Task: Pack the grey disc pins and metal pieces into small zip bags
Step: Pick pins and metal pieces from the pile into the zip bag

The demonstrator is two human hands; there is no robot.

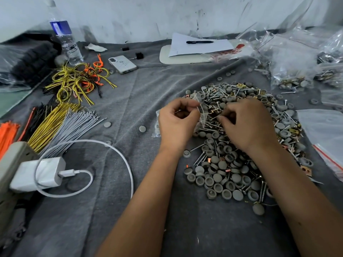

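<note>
Two hands — left hand (178, 120) pinches zip bag (201, 108); no legible writing.

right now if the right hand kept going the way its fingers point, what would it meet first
Probably the small zip bag that the left hand pinches: the right hand curls toward it over the pile of pins and metal pieces. Depth is unclear.

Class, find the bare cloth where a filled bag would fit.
Free: grey cloth between the phone, the wire bundles and the parts pile; also between the charger cable and left hand. Crowded: the pile, and the bags far right.
</note>
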